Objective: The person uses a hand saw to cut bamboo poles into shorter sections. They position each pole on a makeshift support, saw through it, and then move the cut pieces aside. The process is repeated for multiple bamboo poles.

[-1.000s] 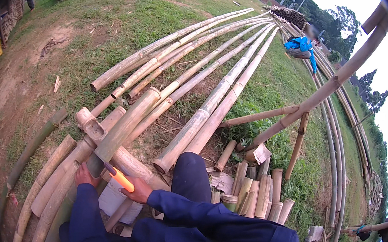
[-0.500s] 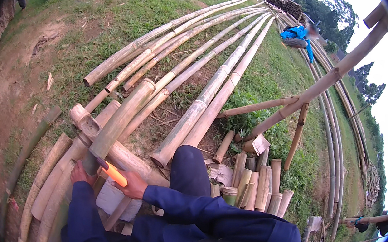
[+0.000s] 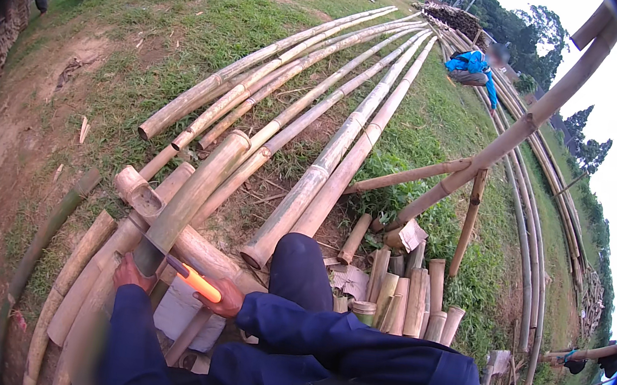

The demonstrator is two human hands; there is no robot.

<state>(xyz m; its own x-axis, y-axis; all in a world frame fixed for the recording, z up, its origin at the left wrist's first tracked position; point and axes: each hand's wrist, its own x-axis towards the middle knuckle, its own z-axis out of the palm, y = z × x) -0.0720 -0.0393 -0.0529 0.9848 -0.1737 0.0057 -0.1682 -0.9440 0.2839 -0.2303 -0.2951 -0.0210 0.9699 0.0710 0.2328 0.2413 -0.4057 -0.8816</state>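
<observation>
One orange-handled saw (image 3: 196, 282) fills your right hand's (image 3: 225, 297) closed fingers; your left hand's (image 3: 133, 273) half-wrap the thick tan-green bamboo pole (image 3: 197, 191), likely stiff, best steadied beside the saw.

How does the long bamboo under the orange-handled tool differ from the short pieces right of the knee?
The long bamboo is one stem, whereas the short pieces are several and much shorter. The left hand touches the long bamboo; no hand touches the short pieces. Both are bamboo.

Head cam, fisheye, facing down/fwd, nr
</observation>
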